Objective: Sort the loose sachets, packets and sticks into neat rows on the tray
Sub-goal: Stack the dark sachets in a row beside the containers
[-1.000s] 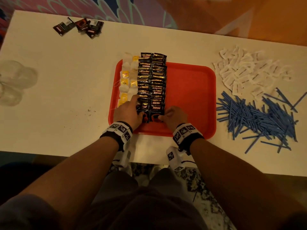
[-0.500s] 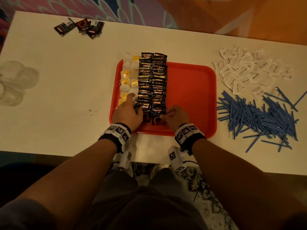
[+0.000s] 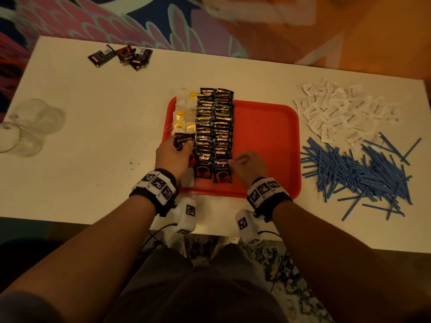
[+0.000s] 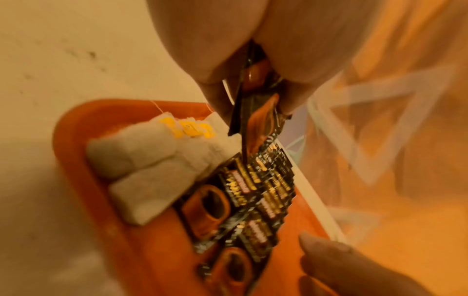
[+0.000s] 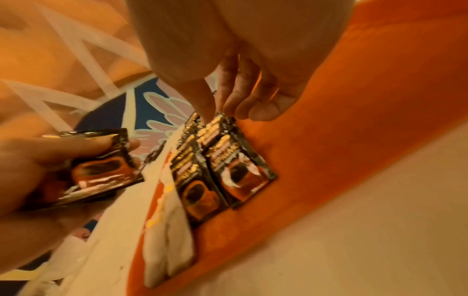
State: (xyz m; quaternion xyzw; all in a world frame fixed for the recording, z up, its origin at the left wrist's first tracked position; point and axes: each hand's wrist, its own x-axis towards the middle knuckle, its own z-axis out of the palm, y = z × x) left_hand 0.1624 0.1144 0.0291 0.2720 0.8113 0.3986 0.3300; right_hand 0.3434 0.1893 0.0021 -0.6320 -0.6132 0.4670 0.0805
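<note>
Holding a small stack of black coffee sachets [image 3: 184,141] above the tray's near-left part, the left hand [image 3: 171,157] curls its fingers and thumb around them. Just to its right, two overlapping rows of coffee sachets [image 3: 214,134] run from the near edge of the red tray [image 3: 265,145] to past its far rim. The right hand [image 3: 250,165] has bunched fingertips [image 5: 229,106] touching a sachet in the right-hand row, near its near end; whether they pinch it I cannot tell. Left of the rows lie white tea bags [image 3: 184,113] with yellow tags. On the white table [image 3: 93,136], white packets [image 3: 338,110] and blue sticks [image 3: 359,171] are heaped to the right, a few loose dark sachets [image 3: 121,55] lie at the far left, and clear glasses [image 3: 28,127] stand at the left edge.
</note>
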